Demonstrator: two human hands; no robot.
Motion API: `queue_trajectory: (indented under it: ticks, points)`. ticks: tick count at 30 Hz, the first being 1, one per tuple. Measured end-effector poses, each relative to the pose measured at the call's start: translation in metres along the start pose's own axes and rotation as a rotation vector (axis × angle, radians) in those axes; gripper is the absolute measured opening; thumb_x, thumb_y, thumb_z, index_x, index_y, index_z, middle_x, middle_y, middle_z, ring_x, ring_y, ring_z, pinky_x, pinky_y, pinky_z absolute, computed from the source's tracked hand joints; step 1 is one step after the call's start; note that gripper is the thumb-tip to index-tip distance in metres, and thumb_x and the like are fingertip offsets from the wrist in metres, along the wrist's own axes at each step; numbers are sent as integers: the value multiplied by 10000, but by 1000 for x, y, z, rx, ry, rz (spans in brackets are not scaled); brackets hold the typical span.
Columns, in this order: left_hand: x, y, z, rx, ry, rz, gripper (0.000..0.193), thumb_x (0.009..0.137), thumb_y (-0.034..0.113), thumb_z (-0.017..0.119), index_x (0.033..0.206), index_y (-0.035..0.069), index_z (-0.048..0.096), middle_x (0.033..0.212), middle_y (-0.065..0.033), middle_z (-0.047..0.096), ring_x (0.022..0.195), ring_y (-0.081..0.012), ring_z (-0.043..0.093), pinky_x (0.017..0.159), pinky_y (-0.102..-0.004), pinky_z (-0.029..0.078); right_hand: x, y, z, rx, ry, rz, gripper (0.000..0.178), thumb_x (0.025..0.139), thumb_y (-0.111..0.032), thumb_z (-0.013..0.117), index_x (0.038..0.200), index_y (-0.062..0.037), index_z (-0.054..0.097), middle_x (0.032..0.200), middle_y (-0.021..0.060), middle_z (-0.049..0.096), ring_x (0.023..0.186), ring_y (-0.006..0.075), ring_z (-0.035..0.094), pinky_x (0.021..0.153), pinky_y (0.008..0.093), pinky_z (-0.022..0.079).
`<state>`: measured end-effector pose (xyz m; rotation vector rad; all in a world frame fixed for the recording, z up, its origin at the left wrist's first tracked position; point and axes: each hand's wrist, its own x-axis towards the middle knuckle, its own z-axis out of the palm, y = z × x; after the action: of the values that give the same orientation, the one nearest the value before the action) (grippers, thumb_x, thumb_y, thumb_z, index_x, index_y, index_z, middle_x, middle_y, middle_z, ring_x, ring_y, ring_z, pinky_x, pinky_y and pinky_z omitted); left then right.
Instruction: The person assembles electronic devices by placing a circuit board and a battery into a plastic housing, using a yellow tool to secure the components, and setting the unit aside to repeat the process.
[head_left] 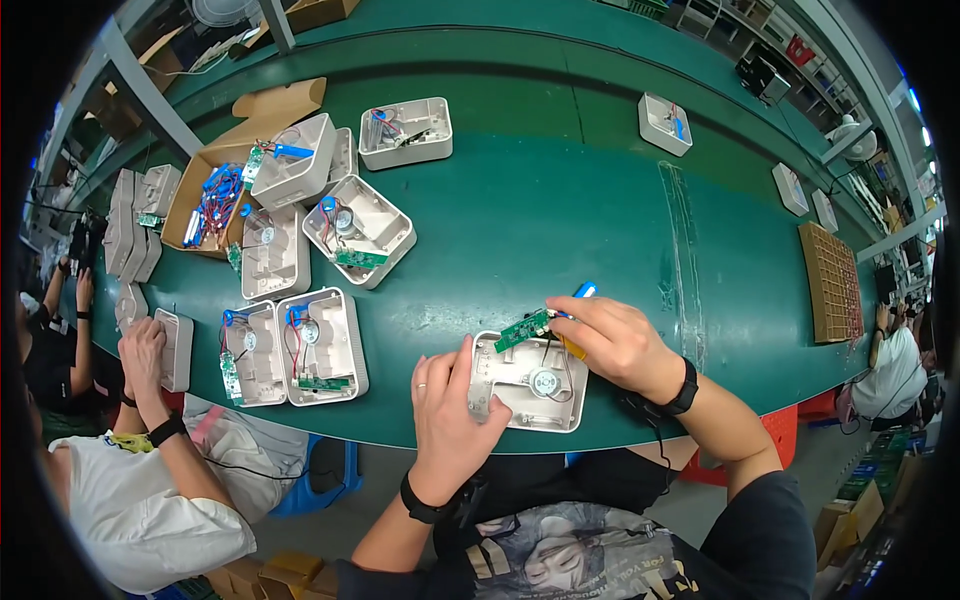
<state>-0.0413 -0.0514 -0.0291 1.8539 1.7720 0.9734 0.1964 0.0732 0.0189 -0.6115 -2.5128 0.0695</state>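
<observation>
A white plastic housing [481, 372] lies open side up near the front edge of the table, a round silver speaker [545, 382] inside it. My left hand [450, 405] grips the housing's left wall, its thumb over the inside and the fingers along the outer side. Above the housing's far rim, a green circuit board [523, 331] is tilted up, its right end pinched by my right hand [622, 345]. A blue cylindrical battery [586, 290] shows just beyond those fingers. Something yellow [573, 348] sits under them, mostly hidden. Thin wires run between board and housing.
Several similar housings with boards and wires, such as an open one [360, 232], stand to the left. Behind them is a cardboard box [178, 205] of blue batteries. A brown gridded tray [830, 280] lies far right. At left, a co-worker's hands [143, 350] touch another housing.
</observation>
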Motion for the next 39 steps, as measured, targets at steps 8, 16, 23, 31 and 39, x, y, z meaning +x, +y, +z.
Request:
queue_trajectory:
  ticks: [8,16,23,31,39]
  points:
    - [17,-11,3,-115,-63,67,688,825,155,781,1476,10,610,1264,-141,678,1215,-337,626,1254,-599,303,6,0,2,185,-56,74,283,851,-24,822,1107,-4,702,1275,155,728,1071,329,742,896,407,624]
    - [18,-17,7,-286,8,42,522,834,108,836,1332,58,688,1203,-114,746,1125,-300,720,1259,-599,319,23,-15,6,202,-288,56,234,914,-71,764,1120,15,692,1340,163,667,1273,346,650,1059,441,553]
    - [19,-20,11,-318,51,41,411,812,64,853,1189,54,690,1146,-92,773,1063,-293,756,1254,-616,353,30,-25,0,75,-417,5,232,911,-82,700,1117,25,693,1324,167,667,1238,329,651,1081,444,527]
    - [22,-34,17,-332,62,46,397,803,62,850,1165,64,687,1135,-84,779,1065,-276,760,1246,-612,366,34,-20,8,149,-411,65,244,893,-67,696,1120,25,688,1315,176,668,1214,341,658,1060,440,534]
    - [32,-47,14,-325,25,97,386,804,60,841,1155,59,682,1148,-97,784,1065,-277,765,1245,-622,364,3,-15,27,212,-245,176,259,876,-80,727,1108,26,683,1329,185,656,1279,364,638,1062,464,541]
